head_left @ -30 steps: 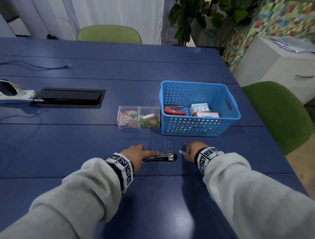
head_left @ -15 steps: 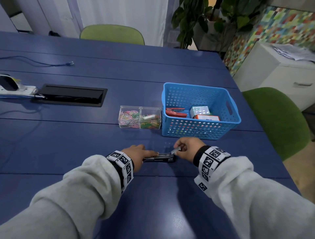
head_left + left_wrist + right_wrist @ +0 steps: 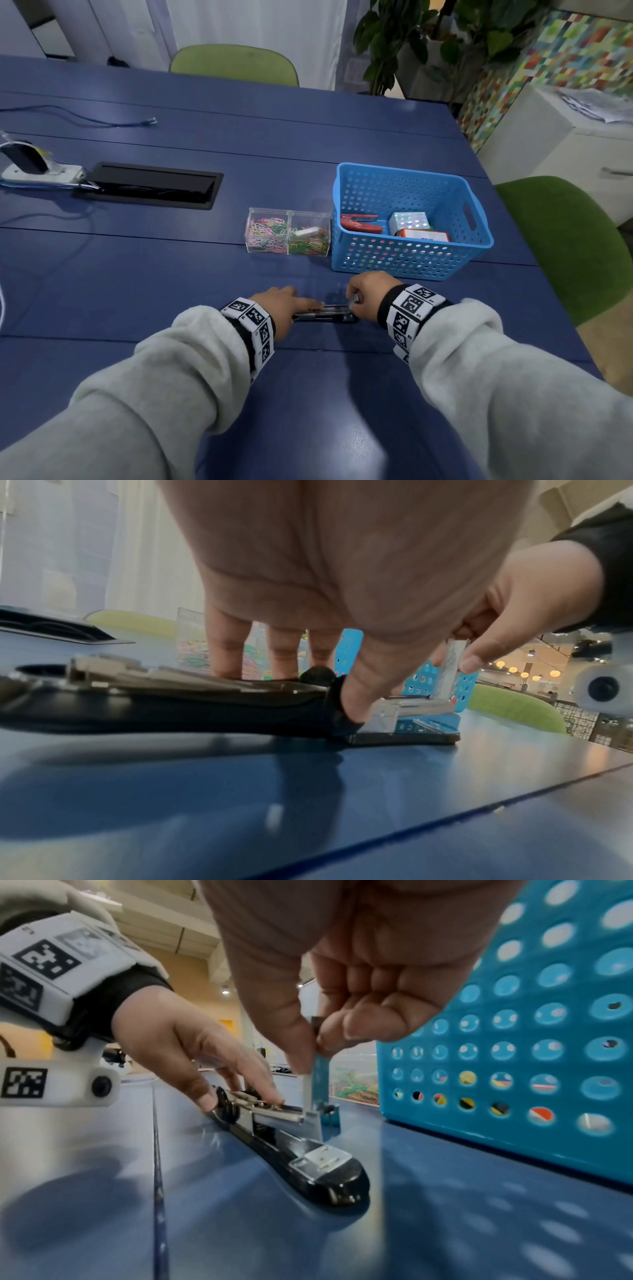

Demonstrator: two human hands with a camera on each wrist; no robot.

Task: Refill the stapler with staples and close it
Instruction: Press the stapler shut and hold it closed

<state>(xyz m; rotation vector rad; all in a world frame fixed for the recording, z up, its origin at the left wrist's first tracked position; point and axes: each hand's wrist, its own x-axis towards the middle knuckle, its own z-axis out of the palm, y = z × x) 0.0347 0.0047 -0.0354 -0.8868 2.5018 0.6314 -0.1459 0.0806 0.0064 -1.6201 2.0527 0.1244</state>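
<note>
A black stapler (image 3: 325, 313) lies opened out flat on the blue table, its metal magazine (image 3: 281, 1112) facing up. My left hand (image 3: 284, 308) holds it down at the hinge, thumb on the near side and fingers (image 3: 222, 666) on the far side. My right hand (image 3: 366, 298) pinches a silver strip of staples (image 3: 308, 1091) between thumb and fingers. The strip stands almost upright, its lower end touching the front end of the magazine. In the left wrist view the staples (image 3: 452, 669) show above the magazine's tip.
A blue perforated basket (image 3: 411, 260) stands just behind the hands, holding a red stapler (image 3: 359, 222) and small boxes (image 3: 409, 221). Left of it sits a clear paper-clip box (image 3: 287, 233). A black cable hatch (image 3: 150, 185) and power strip (image 3: 37, 168) lie far left. A green chair (image 3: 565, 246) is at the right.
My right hand moved left from beside the stapler to over its front end, tipping the staple strip upright onto the magazine. The left hand kept its hold.
</note>
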